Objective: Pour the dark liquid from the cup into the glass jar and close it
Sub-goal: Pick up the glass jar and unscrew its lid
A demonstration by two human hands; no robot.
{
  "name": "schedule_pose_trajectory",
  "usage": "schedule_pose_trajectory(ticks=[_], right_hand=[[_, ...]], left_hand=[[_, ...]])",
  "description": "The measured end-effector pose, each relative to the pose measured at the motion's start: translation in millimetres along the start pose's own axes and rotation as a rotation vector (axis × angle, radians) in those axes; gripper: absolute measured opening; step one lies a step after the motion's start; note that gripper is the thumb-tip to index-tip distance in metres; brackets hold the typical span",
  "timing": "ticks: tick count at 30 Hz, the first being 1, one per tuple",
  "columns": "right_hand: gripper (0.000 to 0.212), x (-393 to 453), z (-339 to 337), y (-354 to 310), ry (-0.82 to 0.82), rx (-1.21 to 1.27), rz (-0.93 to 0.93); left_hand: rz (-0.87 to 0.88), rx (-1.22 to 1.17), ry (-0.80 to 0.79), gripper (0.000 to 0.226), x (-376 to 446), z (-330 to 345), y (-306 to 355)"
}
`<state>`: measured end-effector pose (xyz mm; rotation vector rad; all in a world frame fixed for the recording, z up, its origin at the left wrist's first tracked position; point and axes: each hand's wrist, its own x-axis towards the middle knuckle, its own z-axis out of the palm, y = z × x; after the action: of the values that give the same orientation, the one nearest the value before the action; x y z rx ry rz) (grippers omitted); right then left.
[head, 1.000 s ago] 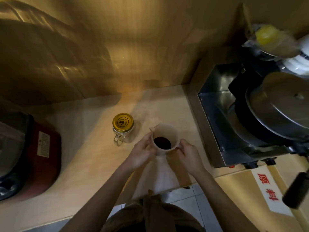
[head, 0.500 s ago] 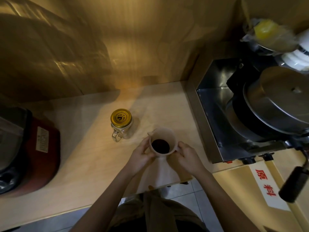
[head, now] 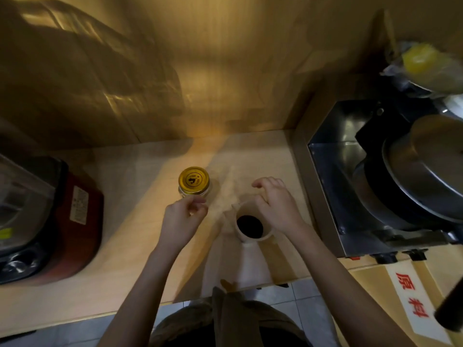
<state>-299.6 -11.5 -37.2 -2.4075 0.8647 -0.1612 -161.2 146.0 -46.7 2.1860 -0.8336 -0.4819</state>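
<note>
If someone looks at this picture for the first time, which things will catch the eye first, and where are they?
The shiny gold metal lid on the small glass jar stands out mid-counter. To its right and nearer the person sits a pale cup of dark liquid. The left hand reaches toward the jar, and the right hand hovers open beside the cup. A red appliance fills the left edge.
</note>
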Motion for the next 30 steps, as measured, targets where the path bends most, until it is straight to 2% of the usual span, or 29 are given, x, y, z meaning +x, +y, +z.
schedule_pose_trajectory(ticks=[2,5,9,12,17,22,30], right_hand=[[0.035,13.1,6.2,-13.3,-0.056,-0.001,-0.051],[0.046,31.6,18.6,-31.3,-0.119,-0.001,-0.134],[0.063,52.3,37.4,-53.5,-0.203,-0.053,-0.184],[0.077,63.2,52.5,-65.6,-0.228,-0.089,-0.179],[0.093,78.8,66.6,-76.6,-0.248,-0.225,-0.192],[0.083,89.0,69.2,-76.5,-0.240,-0.288,-0.217],[0.074,102.8,56.8,-70.7,-0.331,-0.191,-0.318]], left_hand=[[0.036,-0.019,0.137,0.022,1.2,-4.7,-4.7],[0.002,-0.014,0.252,0.048,6.0,-2.7,-21.2],[-0.080,-0.002,0.127,0.094,18.1,7.1,-45.9],[-0.135,-0.042,0.035,0.108,29.5,13.5,-53.0],[-0.141,-0.128,-0.027,0.100,46.8,23.2,-59.9],[-0.173,-0.216,0.014,0.079,50.0,25.0,-60.0],[-0.193,-0.233,0.007,0.087,50.5,28.5,-67.1]])
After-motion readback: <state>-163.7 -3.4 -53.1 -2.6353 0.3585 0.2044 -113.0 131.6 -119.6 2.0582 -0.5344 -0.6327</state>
